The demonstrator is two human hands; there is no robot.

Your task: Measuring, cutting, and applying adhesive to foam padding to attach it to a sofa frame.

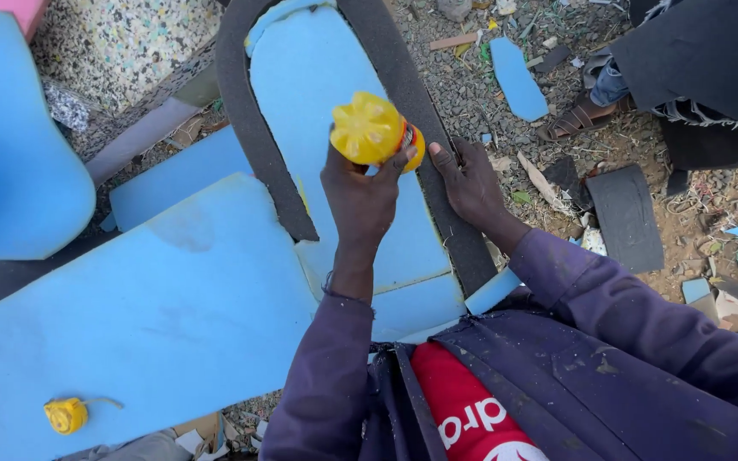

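Gravelly dirt ground [471,94], blue foam sheets [147,316] lying on it, foam scraps [516,78], black offcuts [627,218], wood splinters [453,40]

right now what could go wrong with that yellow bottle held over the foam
The left hand holds the yellow bottle inverted over the blue foam panel, so its contents could drip where they are not wanted. The right hand presses the dark strip right beside the bottle, so drips might reach its fingers. The strip curves around the foam's edge and may shift if the pressure eases.
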